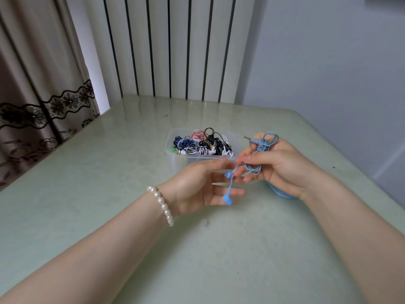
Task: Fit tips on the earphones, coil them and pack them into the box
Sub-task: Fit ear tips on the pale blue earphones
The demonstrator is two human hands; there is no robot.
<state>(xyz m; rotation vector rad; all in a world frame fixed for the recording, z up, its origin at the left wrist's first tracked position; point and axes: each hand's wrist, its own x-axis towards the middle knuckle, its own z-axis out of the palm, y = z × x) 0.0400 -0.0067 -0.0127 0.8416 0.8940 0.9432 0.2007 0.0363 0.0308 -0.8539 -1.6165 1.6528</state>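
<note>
A light blue pair of earphones (260, 148) is held above the pale green table (109, 172), just in front of a clear plastic box (175, 159). Most of the cable is seen wound in loops around the fingers of the right hand (278, 165), whose fingers are curled round the coil; the metal jack plug (248, 138) is seen sticking out to the left from the top of that hand. A loop of blue cable also shows below the right wrist, against the table. From the coil, two short strands hang down between the hands, each ended by a blue earbud (228, 199). The left hand (197, 187) is held just beside the right, fingers loosely extended behind the hanging earbuds; whether a strand is pinched by it cannot be told. A pearl bracelet (162, 205) is worn on the left wrist. The box is filled with coiled earphones in black, navy, pink and striped cable.
</note>
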